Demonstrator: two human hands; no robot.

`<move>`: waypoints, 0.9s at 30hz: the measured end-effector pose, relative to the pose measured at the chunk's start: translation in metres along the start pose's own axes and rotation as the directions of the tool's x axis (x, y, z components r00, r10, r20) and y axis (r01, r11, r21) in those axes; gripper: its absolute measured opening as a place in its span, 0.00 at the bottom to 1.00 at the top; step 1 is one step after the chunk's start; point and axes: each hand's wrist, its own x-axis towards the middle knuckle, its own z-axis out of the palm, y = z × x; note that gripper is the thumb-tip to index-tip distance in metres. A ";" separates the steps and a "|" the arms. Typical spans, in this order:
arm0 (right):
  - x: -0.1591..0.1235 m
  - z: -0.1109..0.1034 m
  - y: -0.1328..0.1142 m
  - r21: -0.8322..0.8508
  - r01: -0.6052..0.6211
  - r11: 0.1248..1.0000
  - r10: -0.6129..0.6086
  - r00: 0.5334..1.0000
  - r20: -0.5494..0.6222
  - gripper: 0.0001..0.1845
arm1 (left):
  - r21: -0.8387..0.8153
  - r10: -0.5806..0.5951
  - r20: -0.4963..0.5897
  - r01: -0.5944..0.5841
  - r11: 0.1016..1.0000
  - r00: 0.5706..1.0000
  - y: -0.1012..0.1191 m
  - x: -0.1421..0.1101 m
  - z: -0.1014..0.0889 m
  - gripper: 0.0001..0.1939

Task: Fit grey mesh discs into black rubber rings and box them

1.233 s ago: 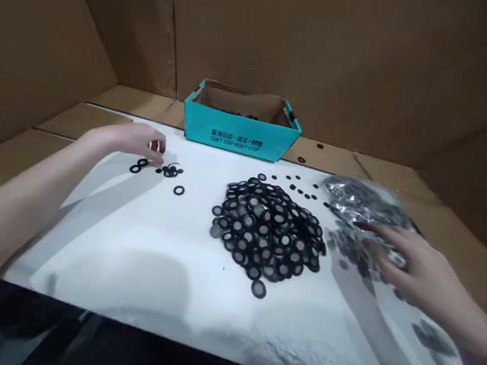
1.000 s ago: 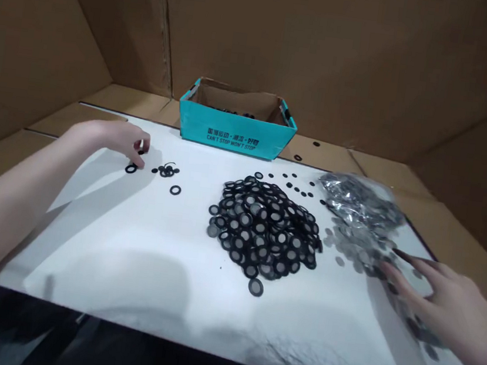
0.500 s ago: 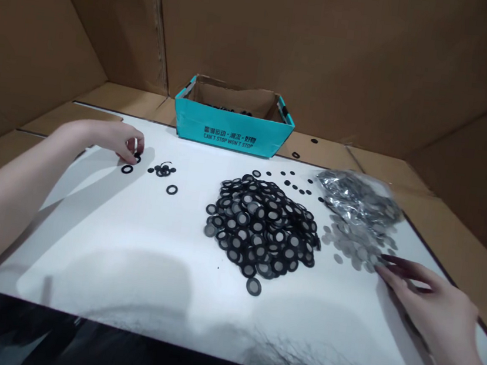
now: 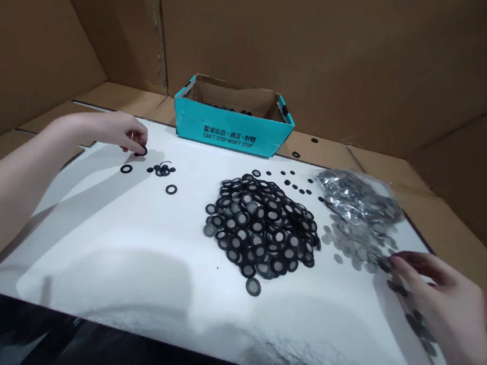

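At the far left of the white board, my left hand (image 4: 128, 131) pinches a black ring (image 4: 141, 151) just above the surface. Two more black rings, one near ring (image 4: 126, 169) and one further right (image 4: 171, 189), lie flat. Between them is a small cluster of black bits (image 4: 164, 169). On the right, my right hand (image 4: 438, 289) has its thumb and finger closed on a thin grey disc (image 4: 387, 263), beside loose translucent discs (image 4: 353, 246). More dark discs lie in the shadow under that hand. A large heap of black-rimmed discs (image 4: 264, 226) fills the middle.
A turquoise box (image 4: 232, 128) with black pieces inside stands at the back. A clear plastic bag (image 4: 359, 199) of discs lies at the back right, with small black dots (image 4: 295, 187) scattered beside it. Cardboard walls (image 4: 330, 57) enclose the white board (image 4: 144, 300).
My left hand has lifted slightly, raising the black ring off the board near the other ring. My right hand has shifted a little right, with a grey disc now visible between its fingertips.
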 end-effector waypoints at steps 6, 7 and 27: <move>-0.004 0.001 -0.017 0.099 -0.027 0.995 0.026 1.000 0.009 0.22 | 0.144 -0.060 0.080 0.048 0.988 0.995 0.028 -0.005 -0.005 0.11; -0.005 0.000 -0.022 0.124 -0.020 0.992 0.021 1.000 -0.005 0.22 | 0.141 -0.062 0.070 0.052 0.989 0.996 0.032 -0.006 -0.005 0.11; -0.083 0.031 -0.208 0.858 0.237 0.455 -0.614 0.782 0.110 0.08 | -0.797 0.546 -0.055 -0.367 0.481 0.836 0.182 -0.031 0.038 0.07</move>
